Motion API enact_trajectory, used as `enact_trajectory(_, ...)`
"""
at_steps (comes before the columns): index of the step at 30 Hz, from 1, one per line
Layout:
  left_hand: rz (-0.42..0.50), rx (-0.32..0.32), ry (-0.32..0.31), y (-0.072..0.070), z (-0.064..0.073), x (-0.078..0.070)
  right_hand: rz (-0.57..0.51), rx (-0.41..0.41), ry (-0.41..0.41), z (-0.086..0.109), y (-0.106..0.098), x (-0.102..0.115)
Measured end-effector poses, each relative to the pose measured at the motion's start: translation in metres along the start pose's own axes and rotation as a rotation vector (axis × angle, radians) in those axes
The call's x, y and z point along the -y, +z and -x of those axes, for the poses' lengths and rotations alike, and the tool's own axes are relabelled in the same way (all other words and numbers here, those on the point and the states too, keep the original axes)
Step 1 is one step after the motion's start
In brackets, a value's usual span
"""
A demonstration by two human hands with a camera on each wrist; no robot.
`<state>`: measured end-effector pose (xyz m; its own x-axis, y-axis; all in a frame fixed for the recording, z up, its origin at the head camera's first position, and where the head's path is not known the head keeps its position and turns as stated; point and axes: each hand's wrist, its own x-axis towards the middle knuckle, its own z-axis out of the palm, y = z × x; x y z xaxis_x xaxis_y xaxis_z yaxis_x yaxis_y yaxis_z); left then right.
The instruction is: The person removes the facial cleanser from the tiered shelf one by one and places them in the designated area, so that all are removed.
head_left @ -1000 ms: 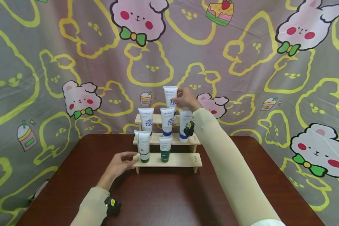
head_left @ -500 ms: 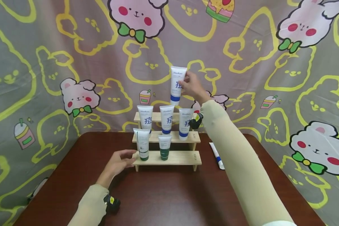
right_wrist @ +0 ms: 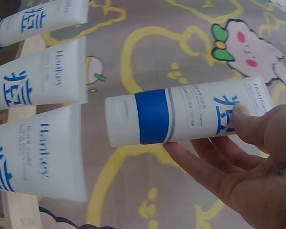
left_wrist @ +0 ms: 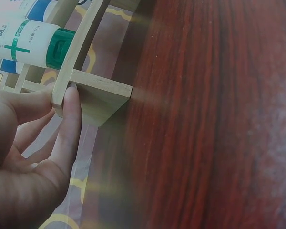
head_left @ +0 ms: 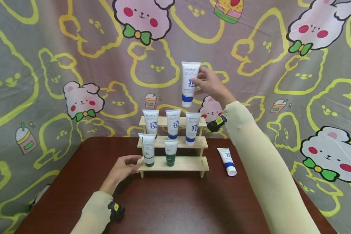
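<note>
Right hand (head_left: 212, 84): partly closed, gripping the raised tube (head_left: 188, 86), thumb on the printed face and fingers behind and below it. The tube is upright, cap down, clear above the right half of the rack (head_left: 190, 163) and touching no shelf. Left hand (head_left: 123, 168): nearly closed in a pinch at the rack's front left corner, digits on either side of the bottom board, just beside the leg. On the rack's middle shelf stand three blue-banded tubes, the left one (head_left: 150, 121), the centre one (head_left: 173, 123) and the right one (head_left: 191, 128), spaced apart. On the rack's bottom shelf stand a tall green-capped tube (head_left: 148, 149) near the left end, close to the left hand, and a short green tube (head_left: 171, 152) about mid-board. To the right of the rack, a loose tube (head_left: 227, 161) lies on the table (head_left: 175, 201), its cap toward the person. Patterned cloth (head_left: 105, 65) hangs behind the rack.
</note>
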<state>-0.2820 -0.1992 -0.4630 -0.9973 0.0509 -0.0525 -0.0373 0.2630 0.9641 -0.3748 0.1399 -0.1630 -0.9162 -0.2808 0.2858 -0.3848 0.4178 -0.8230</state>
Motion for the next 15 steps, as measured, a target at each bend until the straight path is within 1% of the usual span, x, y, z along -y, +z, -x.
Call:
enact_trajectory(7,0.014,0.002,0.005,-0.001,0.001,0.002,0.009,0.036,0.022,0.015,-0.021,0.007)
enact_trajectory(15,0.025,0.007,0.019,-0.002,0.001,0.002,0.087,0.055,0.051,0.034,-0.048,-0.001)
